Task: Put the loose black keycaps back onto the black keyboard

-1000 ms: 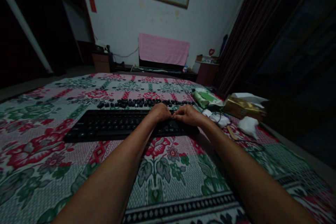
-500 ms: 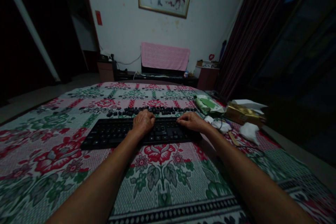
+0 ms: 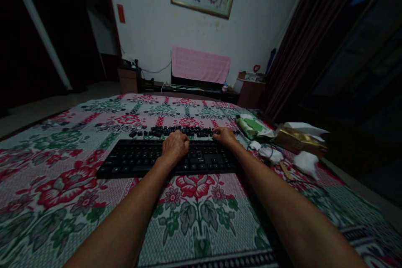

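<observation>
1. Your right hand (image 3: 225,135) has moved away from you since half a second ago: then its fingertips were at the keyboard's far edge, and now they are beyond it, at the loose black keycaps (image 3: 163,131). Your left hand (image 3: 176,146) has stayed over the keyboard.

2. You have the keyboard (image 3: 135,157) flat on the patterned cloth (image 3: 201,222), its long axis running left to right across your front. Your right forearm hides part of its right end.

3. Just past its far edge, the keycaps lie scattered in a band roughly parallel to that axis, so from the keyboard they lie straight away from you, not off to one side.

4. Your right hand is the nearer one to them, with its fingertips at the right part of the band; you cannot tell here whether they touch a cap. Your left hand sits near the keyboard's middle.

5. Your right fingers are bent close together, a narrow pinch shape; whether they hold anything cannot be told. Your left hand is curled palm down, its grip hidden.

6. To your right, well clear of the keycaps' middle, lie a green packet (image 3: 253,125) and a gold box (image 3: 293,140).
</observation>
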A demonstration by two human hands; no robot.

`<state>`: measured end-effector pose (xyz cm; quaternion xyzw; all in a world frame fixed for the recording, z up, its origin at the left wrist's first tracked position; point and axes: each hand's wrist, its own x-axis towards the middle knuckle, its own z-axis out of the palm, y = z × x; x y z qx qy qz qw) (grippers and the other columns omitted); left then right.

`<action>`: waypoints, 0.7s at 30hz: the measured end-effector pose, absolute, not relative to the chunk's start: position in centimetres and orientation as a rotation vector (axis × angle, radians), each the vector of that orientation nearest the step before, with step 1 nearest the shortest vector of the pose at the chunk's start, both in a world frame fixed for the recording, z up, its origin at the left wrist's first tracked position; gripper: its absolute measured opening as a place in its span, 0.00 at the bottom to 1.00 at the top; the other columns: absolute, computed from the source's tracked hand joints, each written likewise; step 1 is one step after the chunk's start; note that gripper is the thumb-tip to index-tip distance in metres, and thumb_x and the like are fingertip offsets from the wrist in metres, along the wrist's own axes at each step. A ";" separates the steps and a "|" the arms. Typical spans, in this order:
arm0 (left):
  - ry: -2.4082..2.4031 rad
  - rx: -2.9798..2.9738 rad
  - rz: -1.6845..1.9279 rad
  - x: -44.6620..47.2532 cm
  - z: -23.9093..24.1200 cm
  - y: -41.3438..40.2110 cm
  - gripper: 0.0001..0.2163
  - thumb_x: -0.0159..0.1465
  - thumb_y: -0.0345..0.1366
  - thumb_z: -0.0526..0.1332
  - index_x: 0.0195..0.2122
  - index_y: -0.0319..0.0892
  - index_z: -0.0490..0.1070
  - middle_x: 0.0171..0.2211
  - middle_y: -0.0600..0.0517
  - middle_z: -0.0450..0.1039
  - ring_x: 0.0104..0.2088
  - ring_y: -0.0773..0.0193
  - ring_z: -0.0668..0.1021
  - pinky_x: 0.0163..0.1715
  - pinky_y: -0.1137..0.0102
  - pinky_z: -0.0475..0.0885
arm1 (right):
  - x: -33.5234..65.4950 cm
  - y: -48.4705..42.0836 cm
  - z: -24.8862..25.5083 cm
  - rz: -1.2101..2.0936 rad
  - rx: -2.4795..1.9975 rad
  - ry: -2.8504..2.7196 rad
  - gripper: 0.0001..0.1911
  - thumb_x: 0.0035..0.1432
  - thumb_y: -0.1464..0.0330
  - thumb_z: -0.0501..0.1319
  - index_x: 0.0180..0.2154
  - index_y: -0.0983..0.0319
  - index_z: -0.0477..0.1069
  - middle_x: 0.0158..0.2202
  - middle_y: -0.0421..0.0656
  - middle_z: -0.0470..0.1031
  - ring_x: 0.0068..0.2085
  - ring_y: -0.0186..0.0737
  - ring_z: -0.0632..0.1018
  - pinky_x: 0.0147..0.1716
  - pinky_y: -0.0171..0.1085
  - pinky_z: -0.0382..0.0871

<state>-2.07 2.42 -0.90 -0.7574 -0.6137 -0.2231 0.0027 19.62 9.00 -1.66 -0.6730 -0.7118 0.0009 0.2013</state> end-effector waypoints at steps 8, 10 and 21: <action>-1.961 -2.377 -0.655 -2.0 -0.7 2.4 0.14 0.56 0.40 0.49 0.34 0.46 0.72 0.37 0.49 0.67 0.39 0.61 0.70 0.36 0.70 0.65 | 19.7 9.7 -1.8 0.007 -1.920 -1.982 0.15 0.43 0.65 0.58 0.36 0.58 0.73 0.34 0.41 0.76 0.37 0.38 0.74 0.38 0.32 0.63; -1.967 -2.375 -0.650 -2.0 -0.6 2.4 0.14 0.57 0.40 0.48 0.35 0.46 0.72 0.37 0.49 0.67 0.39 0.61 0.70 0.36 0.70 0.65 | 19.7 9.9 -1.9 0.028 -1.920 -1.972 0.15 0.43 0.65 0.58 0.36 0.58 0.73 0.34 0.41 0.76 0.37 0.38 0.74 0.37 0.31 0.63; -1.939 -2.370 -0.672 -1.9 -0.7 2.4 0.14 0.57 0.40 0.49 0.33 0.45 0.73 0.36 0.48 0.67 0.39 0.60 0.70 0.37 0.69 0.65 | 19.7 9.7 -1.7 0.084 -1.931 -1.958 0.09 0.40 0.66 0.59 0.27 0.61 0.74 0.25 0.41 0.75 0.27 0.34 0.74 0.26 0.28 0.62</action>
